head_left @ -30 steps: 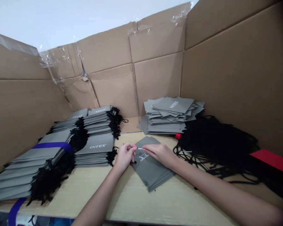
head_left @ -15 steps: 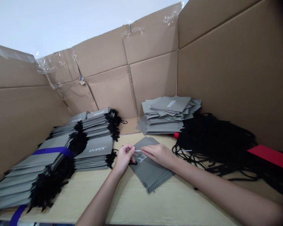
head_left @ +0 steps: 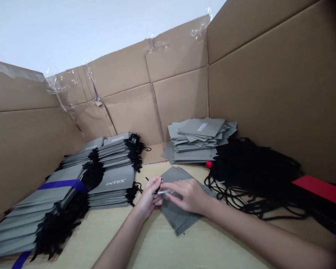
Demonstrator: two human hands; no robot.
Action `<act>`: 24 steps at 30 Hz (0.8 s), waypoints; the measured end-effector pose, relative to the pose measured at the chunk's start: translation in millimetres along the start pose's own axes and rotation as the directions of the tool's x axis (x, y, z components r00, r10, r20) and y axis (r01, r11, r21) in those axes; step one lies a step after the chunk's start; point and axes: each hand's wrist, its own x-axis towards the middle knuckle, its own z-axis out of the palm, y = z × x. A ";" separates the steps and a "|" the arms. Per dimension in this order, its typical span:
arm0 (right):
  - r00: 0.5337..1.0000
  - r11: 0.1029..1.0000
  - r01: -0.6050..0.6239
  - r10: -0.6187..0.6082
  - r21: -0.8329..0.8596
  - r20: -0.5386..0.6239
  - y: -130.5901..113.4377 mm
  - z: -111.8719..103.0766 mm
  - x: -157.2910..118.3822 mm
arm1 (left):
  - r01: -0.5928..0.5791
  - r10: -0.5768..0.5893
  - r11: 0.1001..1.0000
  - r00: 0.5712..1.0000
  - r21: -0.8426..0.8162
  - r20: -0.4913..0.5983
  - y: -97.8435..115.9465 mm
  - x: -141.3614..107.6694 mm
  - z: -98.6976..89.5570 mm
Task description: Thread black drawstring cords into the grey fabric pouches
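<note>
My left hand [head_left: 151,195] is closed, its thumb and fingertips pinching a short piece of black cord [head_left: 157,190]. A thin pale rod [head_left: 164,191] runs from there across to my right hand [head_left: 188,195], whose thumb and fingers close on its other end. What kind of tool the rod is, I cannot make out. Below both hands, several flat grey pouches [head_left: 182,220] lie in a small, slightly fanned pile on the table. My right hand covers part of the pile and hides the print on the top pouch.
Stacks of grey pouches with black cords [head_left: 112,183] stand at left, one bound by a purple band [head_left: 63,184]. Loose grey pouches [head_left: 198,140] are heaped at the back. Black cords [head_left: 254,164] with a red strip [head_left: 320,188] lie at right. Cardboard walls [head_left: 179,97] surround the table.
My fingers have shifted around the rod, and my right index finger now reaches further toward my left fingertips. The view has tilted up slightly, so everything sits a little lower.
</note>
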 end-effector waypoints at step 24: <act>0.963 0.989 0.140 -0.147 -0.047 -0.225 -9.3 -2.3 1.5 | -0.058 0.061 0.985 0.998 0.163 -0.014 -15.5 6.7 29.3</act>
